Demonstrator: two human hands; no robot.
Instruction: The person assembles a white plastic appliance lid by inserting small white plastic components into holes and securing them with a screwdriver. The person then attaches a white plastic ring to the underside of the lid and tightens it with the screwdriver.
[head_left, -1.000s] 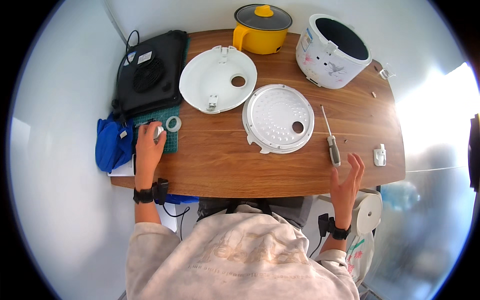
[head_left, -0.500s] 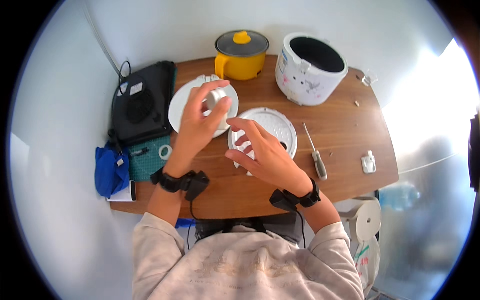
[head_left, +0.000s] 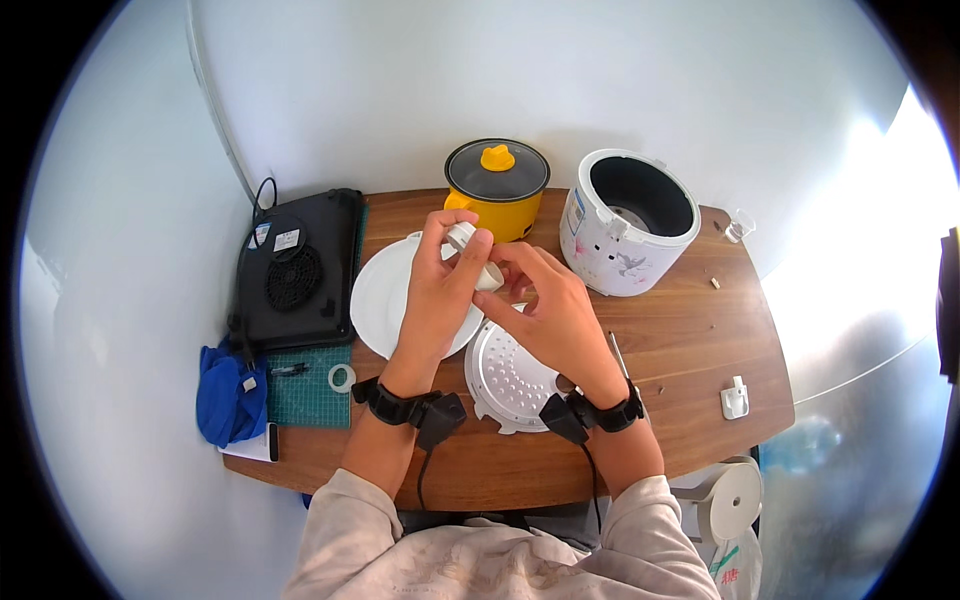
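Observation:
Above the table, my left hand is closed on a small white plastic part with a round, ridged end. A white cup-like piece shows at its lower right, between both hands. My right hand pinches that piece with thumb and fingers. Whether the two white pieces are joined, I cannot tell; fingers cover the space between them. Under my hands lie a round white lid and, to its right, a dimpled, light grey round plate, partly covered by my right hand.
A yellow pot with a glass lid and a white rice cooker body stand at the back. Left are a black appliance, green cutting mat, tape roll and blue cloth. A screwdriver and white clip lie right.
My hands have come together, and my right fingers now grip the white cup-like piece. The view has tilted up, so the table sits lower in the picture.

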